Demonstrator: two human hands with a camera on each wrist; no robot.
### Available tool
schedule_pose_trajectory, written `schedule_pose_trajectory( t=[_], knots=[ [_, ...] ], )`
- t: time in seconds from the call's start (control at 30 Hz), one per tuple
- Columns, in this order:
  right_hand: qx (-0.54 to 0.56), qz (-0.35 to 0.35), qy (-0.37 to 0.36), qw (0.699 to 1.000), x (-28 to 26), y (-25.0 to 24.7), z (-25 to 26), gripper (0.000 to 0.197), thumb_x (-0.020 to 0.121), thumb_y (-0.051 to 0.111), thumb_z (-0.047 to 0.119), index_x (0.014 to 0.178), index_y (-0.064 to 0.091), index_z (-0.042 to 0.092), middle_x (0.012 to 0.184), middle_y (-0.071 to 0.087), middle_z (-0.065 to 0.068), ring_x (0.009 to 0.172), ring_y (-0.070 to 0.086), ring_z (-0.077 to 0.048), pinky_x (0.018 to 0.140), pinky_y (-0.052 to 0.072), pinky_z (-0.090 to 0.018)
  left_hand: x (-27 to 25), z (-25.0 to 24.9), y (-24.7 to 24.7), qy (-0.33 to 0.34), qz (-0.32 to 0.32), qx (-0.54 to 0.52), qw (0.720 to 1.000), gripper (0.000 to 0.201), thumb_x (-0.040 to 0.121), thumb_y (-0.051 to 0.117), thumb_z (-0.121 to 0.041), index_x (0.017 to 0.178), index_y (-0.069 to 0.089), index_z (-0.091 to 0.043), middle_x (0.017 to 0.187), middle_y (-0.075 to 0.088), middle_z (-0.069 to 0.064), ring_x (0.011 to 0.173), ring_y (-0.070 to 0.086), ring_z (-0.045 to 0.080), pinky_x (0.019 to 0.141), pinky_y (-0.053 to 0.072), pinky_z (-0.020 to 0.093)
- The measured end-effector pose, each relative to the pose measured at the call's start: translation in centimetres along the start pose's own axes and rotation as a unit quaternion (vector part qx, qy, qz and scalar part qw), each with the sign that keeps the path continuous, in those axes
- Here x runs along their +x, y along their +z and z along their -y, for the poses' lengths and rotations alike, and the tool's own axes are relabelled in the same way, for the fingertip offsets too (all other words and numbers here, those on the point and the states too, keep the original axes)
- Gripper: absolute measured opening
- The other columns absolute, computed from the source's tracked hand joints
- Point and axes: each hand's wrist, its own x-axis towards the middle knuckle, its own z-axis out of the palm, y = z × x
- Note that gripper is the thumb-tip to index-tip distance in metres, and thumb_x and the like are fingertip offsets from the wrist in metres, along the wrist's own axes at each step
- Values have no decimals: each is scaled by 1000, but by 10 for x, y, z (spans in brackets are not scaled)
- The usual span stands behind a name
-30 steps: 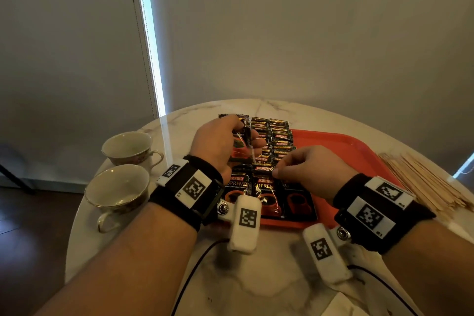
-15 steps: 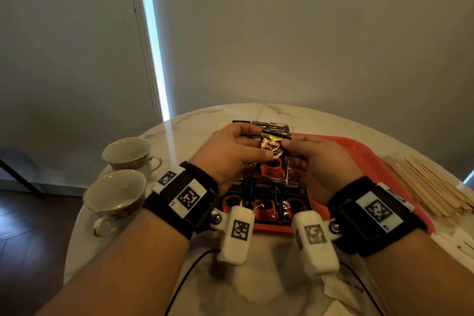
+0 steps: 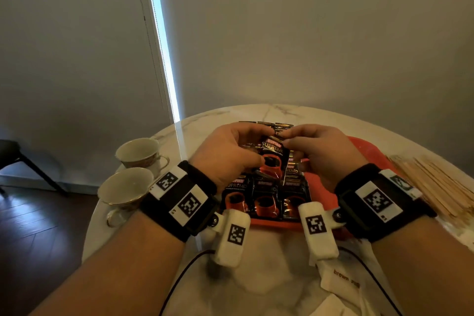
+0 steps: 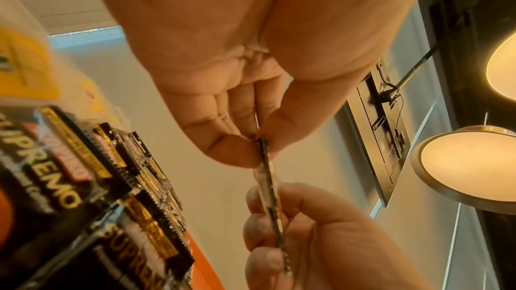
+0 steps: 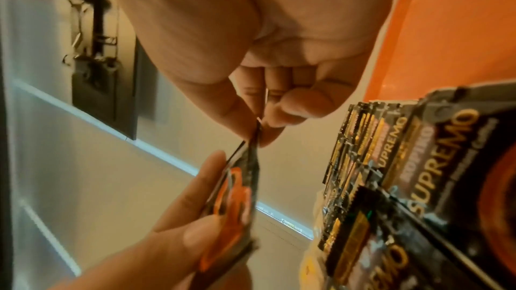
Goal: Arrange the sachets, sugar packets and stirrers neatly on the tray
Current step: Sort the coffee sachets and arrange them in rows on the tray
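Both hands hold a thin stack of black coffee sachets [image 3: 272,159] printed with a red cup, upright above the red tray [image 3: 364,151]. My left hand [image 3: 261,146] grips the stack's left side, thumb on the front. My right hand [image 3: 285,139] pinches the top right corner. The left wrist view shows the stack edge-on [image 4: 272,195], pinched by the left hand [image 4: 261,143]. In the right wrist view the right hand [image 5: 258,128] pinches the stack's corner [image 5: 237,195]. Rows of matching sachets [image 3: 266,200] lie overlapped on the tray's left part.
A pile of wooden stirrers [image 3: 431,187] lies on the marble table right of the tray. White sugar packets [image 3: 343,279] lie near the front edge. Two teacups [image 3: 139,152] [image 3: 123,188] stand at the left. The tray's right part is bare.
The right hand left the sachets on the tray and joined the left hand on the held stack. Both hands have lifted the stack upright, its front facing me.
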Motion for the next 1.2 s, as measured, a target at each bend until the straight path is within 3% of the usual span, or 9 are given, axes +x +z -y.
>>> schedule_pose_trajectory(
  t=[0.07, 0.17, 0.27, 0.33, 0.53, 0.73, 0.87, 1.03, 1.2],
  knots=[
    [-73, 8, -32, 997, -1, 6, 5, 13, 88, 71, 4, 87, 77, 16, 61, 67, 10, 51, 54, -1, 49, 43, -20, -8, 5, -6, -14, -48, -23, 998, 44, 83, 70, 15, 114, 71, -17, 113, 76, 4, 96, 77, 24, 79, 64, 41],
    [-140, 26, -34, 989, 0, 19, 10, 10, 87, 76, 10, 87, 78, 19, 71, 69, 6, 52, 56, -1, 45, 42, -15, -21, 20, -22, -48, -137, -51, 988, 33, 85, 75, 4, 111, 67, -16, 117, 72, 10, 101, 74, 26, 88, 63, 48],
    [-202, 52, -16, 978, 0, 34, 12, 6, 86, 78, 13, 87, 79, 19, 86, 74, -3, 72, 61, -15, 61, 50, -26, -35, 29, -31, -67, -200, -43, 977, 28, 86, 76, -5, 108, 67, -20, 109, 72, 5, 103, 70, 24, 94, 60, 49],
    [-250, 63, -12, 966, -2, 41, 12, 5, 87, 78, 16, 90, 79, 20, 93, 73, 2, 82, 64, -12, 65, 50, -23, -43, 32, -31, -78, -212, -46, 973, 26, 85, 76, -8, 107, 68, -20, 107, 72, 4, 103, 69, 25, 92, 59, 47],
    [-321, 61, 6, 945, -7, 59, 10, 4, 85, 80, 22, 84, 78, 25, 88, 73, 6, 83, 65, -7, 61, 48, -22, -60, 33, -22, -108, -182, -79, 974, 24, 89, 71, -3, 110, 66, -14, 102, 67, 7, 77, 62, 14, 53, 49, 22],
    [-395, 51, -2, 917, -11, 70, 15, 6, 86, 79, 29, 91, 79, 26, 88, 71, 8, 82, 64, -5, 65, 52, -24, -67, 32, -15, -117, -169, -55, 977, 23, 83, 75, -10, 105, 68, -17, 109, 72, 11, 101, 71, 30, 91, 60, 52],
    [-388, 35, -11, 921, -15, 67, 19, 6, 87, 79, 29, 92, 76, 28, 87, 66, 12, 77, 59, -1, 56, 44, -20, -70, 31, -12, -116, -168, -41, 978, 21, 83, 75, -12, 102, 70, -19, 108, 74, 9, 101, 72, 27, 93, 60, 52],
    [-373, 52, 11, 926, -24, 49, 22, 9, 88, 76, 25, 80, 78, 27, 86, 73, 6, 84, 66, -9, 65, 51, -25, -65, 25, -6, -118, -121, -20, 985, 19, 91, 70, -10, 108, 72, -19, 109, 71, 5, 100, 72, 24, 88, 63, 46],
    [-344, 101, 91, 929, -37, 43, 15, 13, 92, 71, 23, 83, 80, 19, 80, 76, -8, 54, 57, -12, 49, 46, -25, -61, 14, 6, -170, -70, -11, 983, 13, 93, 68, -9, 100, 73, -18, 109, 72, 15, 108, 71, 32, 93, 61, 51]
  ],
)
